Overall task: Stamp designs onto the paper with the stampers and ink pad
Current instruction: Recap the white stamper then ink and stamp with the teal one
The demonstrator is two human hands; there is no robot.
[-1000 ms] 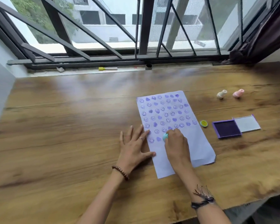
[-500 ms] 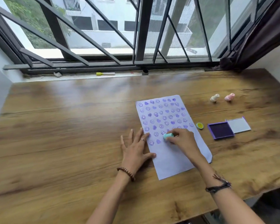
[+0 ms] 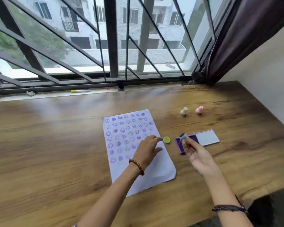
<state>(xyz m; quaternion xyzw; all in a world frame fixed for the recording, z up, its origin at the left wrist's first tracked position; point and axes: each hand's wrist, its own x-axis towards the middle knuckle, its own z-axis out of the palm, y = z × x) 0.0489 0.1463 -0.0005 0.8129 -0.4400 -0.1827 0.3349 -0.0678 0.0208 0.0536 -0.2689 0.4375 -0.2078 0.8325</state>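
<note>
A white paper [image 3: 154,171] lies on the wooden table, its upper part covered with purple smiley and heart prints. My right hand [image 3: 197,154] holds a small teal stamper [image 3: 183,137] tilted, inked face up, above the open purple ink pad [image 3: 179,145]. My left hand [image 3: 146,149] hovers over the paper's right edge, fingertips touching or nearly touching a yellow-green stamper [image 3: 166,139] that sits between paper and pad. A cream stamper [image 3: 184,111] and a pink stamper [image 3: 199,110] lie farther back.
The ink pad's lid [image 3: 206,137] lies flat to the right of the pad. A yellow-capped marker [image 3: 80,91] rests on the window sill. Window bars run along the back, a dark curtain [image 3: 246,35] and a wall at the right. The table's front edge drops off at lower right.
My right hand lifted the teal stamper off the paper and carried it right, over the ink pad. My left hand left the paper's left side and reached right to the yellow-green stamper.
</note>
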